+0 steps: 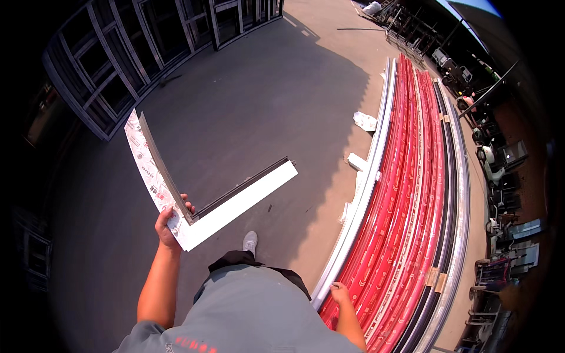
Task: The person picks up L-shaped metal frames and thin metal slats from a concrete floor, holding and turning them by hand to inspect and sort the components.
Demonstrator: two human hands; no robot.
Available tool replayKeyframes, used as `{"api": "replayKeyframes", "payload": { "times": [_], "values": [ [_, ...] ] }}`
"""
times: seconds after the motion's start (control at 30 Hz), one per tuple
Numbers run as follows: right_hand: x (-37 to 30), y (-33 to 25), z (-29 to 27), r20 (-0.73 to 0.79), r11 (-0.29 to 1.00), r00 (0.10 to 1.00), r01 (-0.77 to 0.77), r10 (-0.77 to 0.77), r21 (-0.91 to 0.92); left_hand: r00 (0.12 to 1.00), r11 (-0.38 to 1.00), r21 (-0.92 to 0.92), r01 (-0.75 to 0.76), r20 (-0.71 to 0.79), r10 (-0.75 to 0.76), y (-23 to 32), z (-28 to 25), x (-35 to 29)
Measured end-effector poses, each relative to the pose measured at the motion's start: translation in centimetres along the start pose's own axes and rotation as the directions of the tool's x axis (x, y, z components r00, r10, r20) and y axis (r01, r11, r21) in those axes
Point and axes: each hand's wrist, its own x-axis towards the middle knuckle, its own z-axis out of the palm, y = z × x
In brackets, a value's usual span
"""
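My left hand [168,228] grips an L-shaped window-frame corner sample [197,229] near its corner, with the thumb on the face and fingertips around the inner edge. One arm of the corner sample is covered in printed white film and points up and away. Its other arm is plain white with a dark grooved inner edge and reaches to the right. My right hand [339,292] hangs low at my right side, fingers curled in, with nothing showing in it. Just beyond it are long white profiles [360,203] and red-wrapped profiles [391,229]; I cannot tell whether it touches them.
Dark profiles [450,200] lie alongside the red ones. A crumpled white wrapper [365,121] and a short white piece [356,161] sit beside the stack. Metal frames [126,47] stand at the far left. Parked scooters [488,156] line the right side. Concrete floor [253,100] stretches ahead.
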Motion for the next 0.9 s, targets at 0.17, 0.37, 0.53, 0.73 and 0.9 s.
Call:
{"api": "replayKeyframes", "payload": {
  "times": [0.17,0.37,0.53,0.73,0.9],
  "values": [
    [5.6,3.1,4.3,0.352,0.94,0.917,-0.27,0.186,0.208,0.99,0.996,0.03,0.081,0.115,-0.084,-2.8,10.4,18.3],
    [15.2,-9.4,-0.5,0.334,0.95,0.924,-0.256,0.186,0.181,0.983,0.976,0.218,0.003,0.179,-0.042,-10.0,20.7,38.7],
    [37.6,-17.3,-9.3,0.486,0.986,0.87,0.005,0.077,-0.165,0.989,0.95,0.311,-0.026,0.145,-0.021,-17.2,31.4,51.9],
    [64.4,-42.1,-32.3,-0.015,0.996,0.997,0.071,-0.071,0.056,0.99,0.95,0.304,-0.075,0.14,0.033,-24.5,43.3,67.9],
    [80.0,-59.8,-48.0,-0.263,0.925,0.935,0.301,-0.239,0.23,0.985,0.981,0.18,-0.074,0.165,0.044,-30.0,48.3,82.0]
  ]
}}
